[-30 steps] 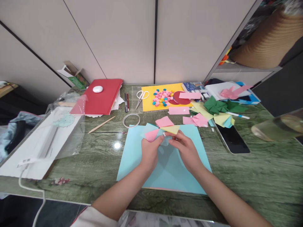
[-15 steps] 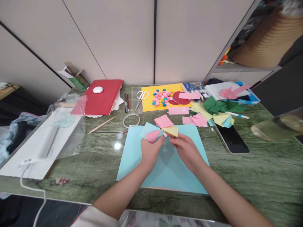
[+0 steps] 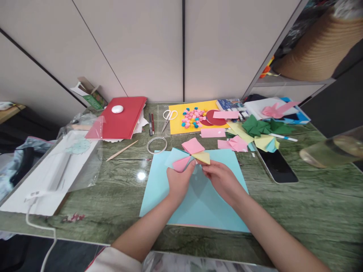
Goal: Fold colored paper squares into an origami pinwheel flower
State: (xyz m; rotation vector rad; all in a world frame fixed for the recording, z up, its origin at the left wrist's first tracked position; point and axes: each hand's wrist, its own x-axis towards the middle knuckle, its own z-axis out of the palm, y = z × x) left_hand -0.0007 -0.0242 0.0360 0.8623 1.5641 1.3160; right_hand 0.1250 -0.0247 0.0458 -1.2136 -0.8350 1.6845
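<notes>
A folded paper flower (image 3: 193, 146) with pink, yellow and light blue petals is held up over the far part of a light blue paper sheet (image 3: 198, 204). My left hand (image 3: 179, 184) grips its near left side, thumb pressed near the flower's centre. On the other side, my right hand (image 3: 222, 177) pinches the edge by the yellow petal, fingers closed. The fingertips under the petals are partly hidden. Just beyond the flower lie a silver ring (image 3: 157, 145) and pink paper pieces (image 3: 235, 144).
Scissors (image 3: 169, 120), pens (image 3: 151, 124) and a wooden stick (image 3: 121, 150) lie behind to the left. Small coloured balls (image 3: 194, 118) rest on yellow paper (image 3: 177, 126). At right are green folded paper (image 3: 256, 126), a phone (image 3: 279, 166) and a clear bottle (image 3: 331, 151).
The flower and both hands have shifted slightly left. A small white piece by my left thumb is now mostly covered. Both hands keep their grip.
</notes>
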